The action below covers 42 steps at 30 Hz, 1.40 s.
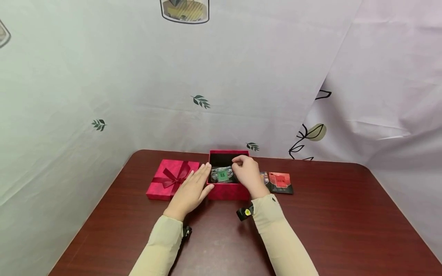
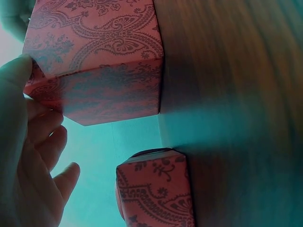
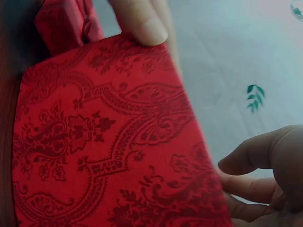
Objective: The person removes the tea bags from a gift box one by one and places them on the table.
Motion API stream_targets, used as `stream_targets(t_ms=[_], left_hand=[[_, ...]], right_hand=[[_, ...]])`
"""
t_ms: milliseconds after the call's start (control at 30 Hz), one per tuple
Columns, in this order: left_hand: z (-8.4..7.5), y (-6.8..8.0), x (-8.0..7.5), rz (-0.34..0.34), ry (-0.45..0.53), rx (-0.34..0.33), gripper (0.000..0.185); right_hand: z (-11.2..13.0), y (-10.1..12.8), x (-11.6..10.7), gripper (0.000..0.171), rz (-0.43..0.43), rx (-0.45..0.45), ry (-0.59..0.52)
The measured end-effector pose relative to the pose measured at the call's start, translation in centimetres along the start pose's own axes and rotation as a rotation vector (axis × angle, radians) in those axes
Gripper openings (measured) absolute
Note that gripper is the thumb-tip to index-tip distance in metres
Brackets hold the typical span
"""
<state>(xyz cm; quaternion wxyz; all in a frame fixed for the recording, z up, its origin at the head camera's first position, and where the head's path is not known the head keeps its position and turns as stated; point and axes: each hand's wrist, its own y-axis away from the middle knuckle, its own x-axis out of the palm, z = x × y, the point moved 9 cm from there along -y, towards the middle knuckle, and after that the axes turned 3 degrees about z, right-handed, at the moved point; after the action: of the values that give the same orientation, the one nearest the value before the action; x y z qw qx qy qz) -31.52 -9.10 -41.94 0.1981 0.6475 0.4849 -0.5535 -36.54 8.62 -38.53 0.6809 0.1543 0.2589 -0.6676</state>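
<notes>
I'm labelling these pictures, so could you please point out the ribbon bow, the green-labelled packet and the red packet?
Ribbon bow [image 1: 177, 179], head view, on its middle.
Green-labelled packet [image 1: 223, 175], head view, on its label.
Red packet [image 1: 281, 181], head view, on its red square.

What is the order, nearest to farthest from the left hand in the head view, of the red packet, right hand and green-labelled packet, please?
1. Green-labelled packet: inside the red box.
2. Right hand: over the box's right side.
3. Red packet: on the table, right of the box.
</notes>
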Motion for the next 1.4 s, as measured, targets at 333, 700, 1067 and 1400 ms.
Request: stream_targets(t_ms=[333,700,1067,1400], left_hand=[[-0.1,0.0,0.5,0.01,0.0,-0.001,0.069],[0.0,0.0,0.3,0.011,-0.002,0.0,0.069],[0.2,0.0,0.4,0.017,-0.008,-0.012,0.071],[0.3,-0.1,0.3,0.015,-0.003,-0.006,0.07]], right_hand=[[-1.7,-1.6,2.7,0.028,0.124,0.151,0.14],[-2.8,-2.1,3.8,0.027,0.236,0.203,0.227],[-2.6,-2.1,3.8,0.021,0.228,0.198,0.121],[-2.7,-2.1,3.7,0.028,0.211,0.216,0.043]])
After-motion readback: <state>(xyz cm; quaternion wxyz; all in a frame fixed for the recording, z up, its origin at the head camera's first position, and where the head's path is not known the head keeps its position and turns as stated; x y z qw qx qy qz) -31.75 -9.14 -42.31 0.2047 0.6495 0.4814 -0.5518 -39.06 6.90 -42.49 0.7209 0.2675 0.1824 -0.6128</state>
